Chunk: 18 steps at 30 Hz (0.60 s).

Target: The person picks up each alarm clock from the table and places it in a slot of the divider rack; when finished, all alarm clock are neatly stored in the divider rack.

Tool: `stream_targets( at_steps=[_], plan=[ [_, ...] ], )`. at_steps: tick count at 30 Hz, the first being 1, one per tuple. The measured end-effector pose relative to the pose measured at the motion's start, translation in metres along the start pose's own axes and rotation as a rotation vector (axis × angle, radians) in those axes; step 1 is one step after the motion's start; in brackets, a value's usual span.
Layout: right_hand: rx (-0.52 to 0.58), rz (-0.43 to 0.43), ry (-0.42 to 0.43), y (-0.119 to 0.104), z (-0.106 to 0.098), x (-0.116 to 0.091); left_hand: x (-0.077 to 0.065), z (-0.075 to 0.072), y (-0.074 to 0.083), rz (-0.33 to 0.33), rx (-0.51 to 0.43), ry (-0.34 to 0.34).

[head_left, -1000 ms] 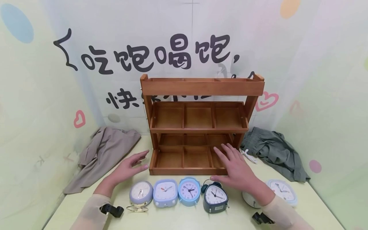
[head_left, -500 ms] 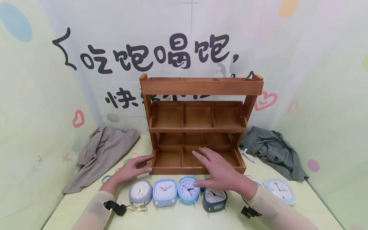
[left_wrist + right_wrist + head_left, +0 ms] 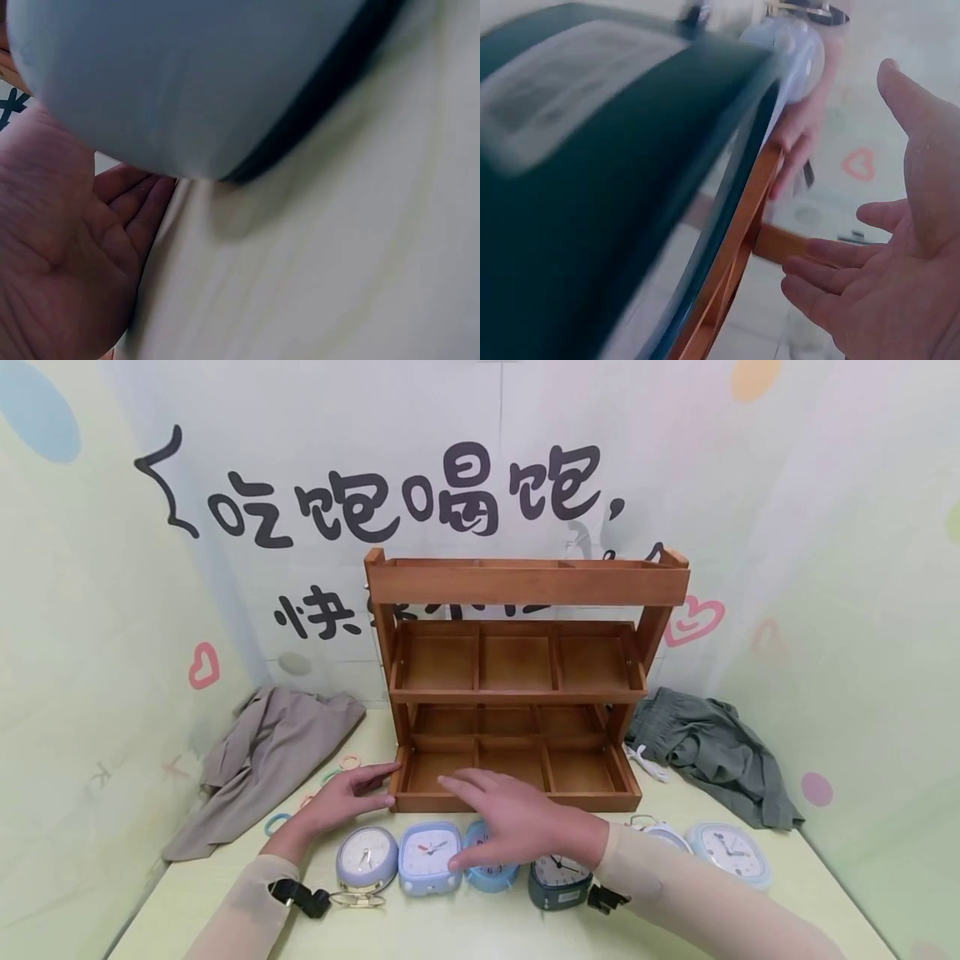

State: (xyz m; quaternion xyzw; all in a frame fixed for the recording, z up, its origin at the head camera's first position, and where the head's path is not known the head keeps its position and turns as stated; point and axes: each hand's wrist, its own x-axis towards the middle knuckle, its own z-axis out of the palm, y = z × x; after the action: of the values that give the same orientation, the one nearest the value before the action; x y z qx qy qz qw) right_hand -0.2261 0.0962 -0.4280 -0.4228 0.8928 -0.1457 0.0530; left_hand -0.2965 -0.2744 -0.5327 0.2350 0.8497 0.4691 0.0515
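A brown wooden shelf (image 3: 517, 697) with divided trays stands at the middle of the table. At its lower left corner, my left hand (image 3: 337, 797) has its fingertips against or just beside the frame. My right hand (image 3: 517, 818) hovers with spread fingers in front of the bottom tray, above a light blue alarm clock (image 3: 491, 878). A purple round clock (image 3: 367, 857) and a lavender square clock (image 3: 431, 858) stand to the left. Under my right wrist is a dark green triangular clock (image 3: 560, 893), looming large in the right wrist view. Neither hand holds anything.
A white clock (image 3: 663, 837), partly hidden by the sleeve, and a pale blue square clock (image 3: 727, 854) stand at right. Brownish cloth (image 3: 273, 760) lies left of the shelf, dark green cloth (image 3: 712, 752) right. Several coloured rings (image 3: 349, 762) lie near my left hand.
My right hand has swept left, from over the dark green clock to over the light blue one. My left hand has shifted slightly right to the shelf's corner, uncovering the rings.
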Motion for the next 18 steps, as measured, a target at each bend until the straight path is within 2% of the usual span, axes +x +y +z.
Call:
stream_targets(
  at_steps=[4, 9, 11, 16, 18],
  plan=[
    [-0.012, -0.036, -0.020, -0.013, 0.008, 0.015, 0.002, 0.001, -0.002, 0.043, 0.001, 0.002],
    [-0.006, -0.073, -0.050, -0.031, 0.021, 0.034, 0.001, 0.002, -0.005, 0.136, 0.012, 0.009],
    [-0.006, -0.087, -0.065, -0.038, 0.025, 0.041, 0.001, 0.001, -0.005, 0.121, -0.001, 0.004],
    [-0.021, -0.124, -0.089, -0.050, 0.035, 0.054, 0.000, 0.002, -0.003, 0.033, -0.035, -0.003],
    [-0.027, -0.133, -0.092, -0.053, 0.038, 0.058, 0.000, 0.003, -0.003, 0.023, -0.046, 0.000]
  ],
)
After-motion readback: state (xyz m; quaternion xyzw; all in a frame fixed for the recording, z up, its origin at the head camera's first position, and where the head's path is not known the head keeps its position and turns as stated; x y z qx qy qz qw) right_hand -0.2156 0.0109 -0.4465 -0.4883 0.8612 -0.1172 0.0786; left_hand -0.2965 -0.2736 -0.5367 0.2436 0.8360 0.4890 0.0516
